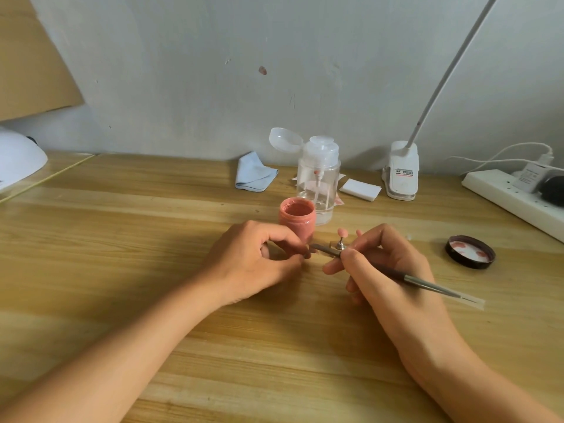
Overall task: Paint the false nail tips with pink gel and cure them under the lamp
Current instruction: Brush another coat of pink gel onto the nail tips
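An open jar of pink gel (297,219) stands on the wooden table (122,239), just behind my hands. My right hand (387,264) grips a thin nail brush (406,276), its tip pointing left toward my left fingers. My left hand (259,257) is curled with fingertips pinched together at the brush tip; what they hold is hidden. A small metal stand (340,244) carries a pink-painted nail tip (341,232) between the jar and my right hand. The white curing lamp (18,160) sits at the far left edge.
The jar's black lid (470,251) lies upturned at the right. Behind the jar stand a clear pump bottle (319,178), a blue cloth (254,172), white pads (360,189) and a clip desk lamp (401,169). A power strip (512,199) runs along the right edge.
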`<state>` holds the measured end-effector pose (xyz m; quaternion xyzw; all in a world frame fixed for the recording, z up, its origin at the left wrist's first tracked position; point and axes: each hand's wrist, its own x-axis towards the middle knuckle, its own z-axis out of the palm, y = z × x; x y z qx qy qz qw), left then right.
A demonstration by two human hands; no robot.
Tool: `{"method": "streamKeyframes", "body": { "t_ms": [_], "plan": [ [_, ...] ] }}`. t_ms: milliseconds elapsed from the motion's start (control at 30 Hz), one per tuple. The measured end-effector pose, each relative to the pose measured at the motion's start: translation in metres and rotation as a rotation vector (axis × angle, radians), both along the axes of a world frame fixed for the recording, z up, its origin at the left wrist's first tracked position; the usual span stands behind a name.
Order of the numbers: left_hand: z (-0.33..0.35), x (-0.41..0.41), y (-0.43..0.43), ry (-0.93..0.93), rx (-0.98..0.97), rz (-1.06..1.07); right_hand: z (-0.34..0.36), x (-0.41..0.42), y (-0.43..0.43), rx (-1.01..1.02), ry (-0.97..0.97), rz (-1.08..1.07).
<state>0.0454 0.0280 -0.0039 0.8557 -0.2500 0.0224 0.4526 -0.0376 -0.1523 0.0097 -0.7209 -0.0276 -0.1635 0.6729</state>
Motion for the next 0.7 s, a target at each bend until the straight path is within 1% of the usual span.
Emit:
{"method": "streamKeyframes", "body": {
  "t_ms": [333, 467, 600, 700],
  "plan": [
    [0.0006, -0.0009, -0.0004, -0.019, 0.004, -0.012, -0.0030, 0.0008, -0.0010, -0.022, -0.017, 0.004],
    [0.0013, -0.0012, -0.0008, -0.024, 0.013, -0.010, -0.0038, 0.0013, -0.0028, 0.044, -0.035, -0.037],
    [-0.0005, 0.0002, 0.0005, -0.014, 0.009, -0.001, -0.0038, 0.0024, -0.0016, -0.006, -0.013, 0.008],
    [-0.0009, 0.0006, 0.0010, -0.018, 0.004, -0.026, -0.0034, 0.0018, -0.0025, 0.014, -0.020, -0.009]
  ]
}}
